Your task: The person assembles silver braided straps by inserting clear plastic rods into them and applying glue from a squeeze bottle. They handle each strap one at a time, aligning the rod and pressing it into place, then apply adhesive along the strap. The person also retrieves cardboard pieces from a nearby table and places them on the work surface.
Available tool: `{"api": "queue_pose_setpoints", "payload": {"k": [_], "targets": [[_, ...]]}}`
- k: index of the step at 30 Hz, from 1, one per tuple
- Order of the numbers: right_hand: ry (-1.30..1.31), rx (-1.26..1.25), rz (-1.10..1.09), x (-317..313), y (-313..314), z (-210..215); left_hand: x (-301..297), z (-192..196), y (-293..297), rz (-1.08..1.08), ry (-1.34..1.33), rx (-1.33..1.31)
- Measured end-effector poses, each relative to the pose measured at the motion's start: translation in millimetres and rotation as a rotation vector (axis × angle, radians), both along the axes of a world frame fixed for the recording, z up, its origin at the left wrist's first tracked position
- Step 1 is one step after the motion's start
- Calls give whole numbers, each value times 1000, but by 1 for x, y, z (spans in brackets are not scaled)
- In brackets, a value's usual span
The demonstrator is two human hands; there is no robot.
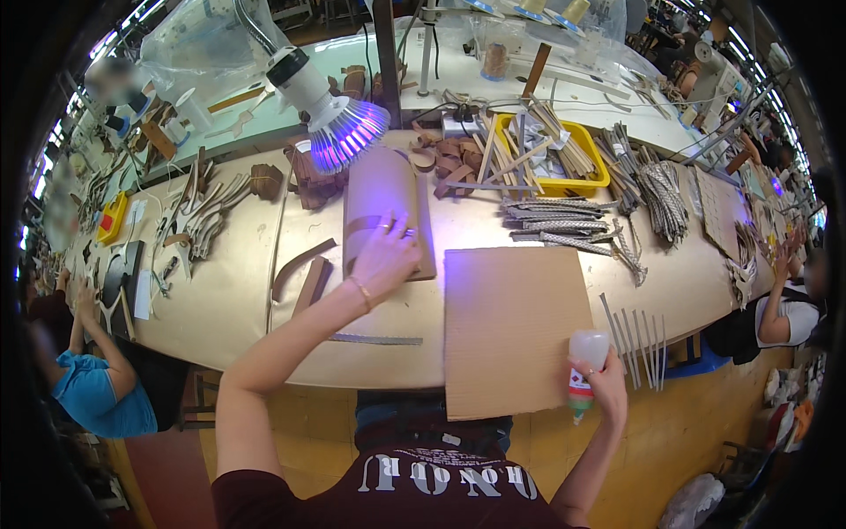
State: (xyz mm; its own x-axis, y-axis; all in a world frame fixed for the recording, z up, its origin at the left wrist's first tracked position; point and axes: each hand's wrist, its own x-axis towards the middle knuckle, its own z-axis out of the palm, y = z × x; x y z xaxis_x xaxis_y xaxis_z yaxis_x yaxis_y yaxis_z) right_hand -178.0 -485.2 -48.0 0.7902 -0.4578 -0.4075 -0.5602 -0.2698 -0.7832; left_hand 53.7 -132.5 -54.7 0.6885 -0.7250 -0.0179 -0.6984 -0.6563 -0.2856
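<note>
My left hand (388,257) rests on a rounded brown form (381,181) under the lamp, its fingers stretched over it. A brown strip (362,226) crosses the form and runs under those fingers; a small dark thing beside the fingertips is too small to name. My right hand (606,381) grips a squeeze bottle (589,351) with a whitish body and green tip, held nozzle down over the right edge of a cardboard sheet (515,326). Left of the form lie a curved brown strip (301,267) and a brown bar (313,286). A thin grey strip (379,339) lies near the table's front edge.
A lit lamp (330,119) hangs above the form. Behind the cardboard stand a yellow tray (592,145) of sticks and bundles of braided grey strips (560,220). Several thin grey strips (636,344) lie at right. Co-workers sit at left (110,388) and right (784,317).
</note>
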Motion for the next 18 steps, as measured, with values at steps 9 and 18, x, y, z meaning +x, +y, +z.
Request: {"api": "queue_pose_setpoints", "payload": {"k": [9,18], "targets": [[-109,-187,56,13,38,-16,-18,-1,15,5,-111,-128],[-249,202,-180,-5,4,-7,-23,0,-79,-143,407,-740]]}}
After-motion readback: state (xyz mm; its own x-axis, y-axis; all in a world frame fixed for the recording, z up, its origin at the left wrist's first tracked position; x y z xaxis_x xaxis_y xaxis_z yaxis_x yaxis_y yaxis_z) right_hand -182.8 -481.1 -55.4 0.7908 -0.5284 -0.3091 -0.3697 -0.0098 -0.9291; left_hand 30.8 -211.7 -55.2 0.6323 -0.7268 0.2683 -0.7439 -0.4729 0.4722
